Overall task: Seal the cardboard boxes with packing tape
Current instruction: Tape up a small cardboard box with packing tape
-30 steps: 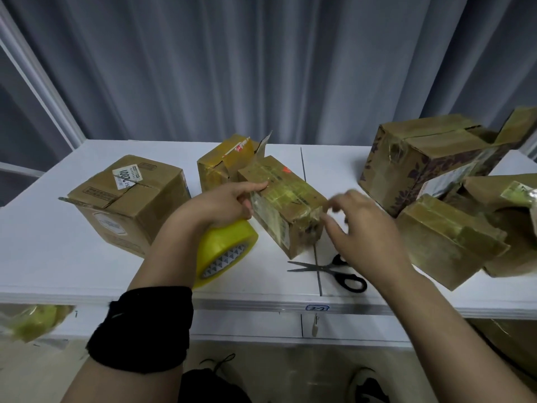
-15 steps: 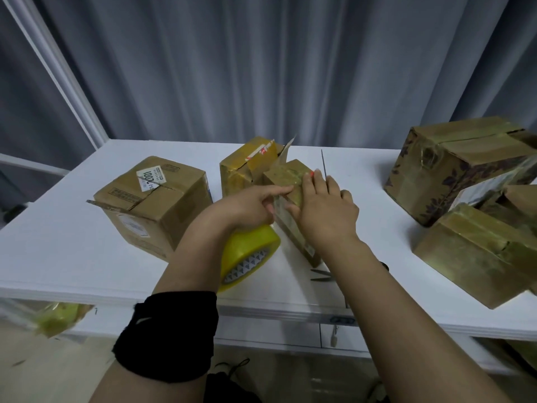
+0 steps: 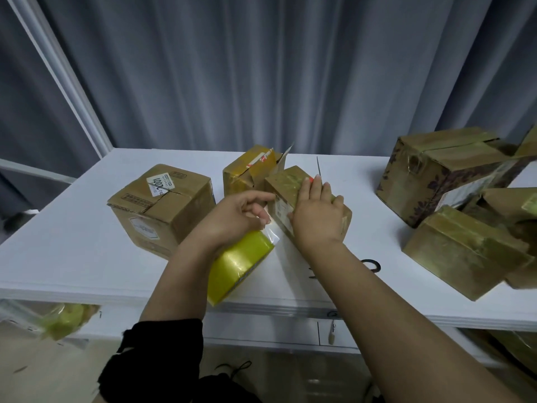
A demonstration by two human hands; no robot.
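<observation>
A small tape-covered cardboard box (image 3: 283, 181) stands mid-table. My right hand (image 3: 316, 216) lies flat on its top with straight fingers, pressing the tape down. My left hand (image 3: 235, 216) is just left of the box with curled fingers and holds a yellow roll of packing tape (image 3: 241, 266) below the palm, lifted over the table's front edge. A clear strip of tape (image 3: 273, 231) runs from the roll to the box's near side. How the fingers grip the roll is hidden.
On the white table (image 3: 72, 251), a labelled brown box (image 3: 162, 205) sits at the left. A small box with raised flaps (image 3: 250, 170) stands behind. Several taped boxes (image 3: 465, 254) crowd the right. Black scissors (image 3: 373, 264) peek from behind my right forearm.
My right hand moved from the box's right end onto its top and slid along it. My left hand drew the roll back, stretching a strip of tape out.
</observation>
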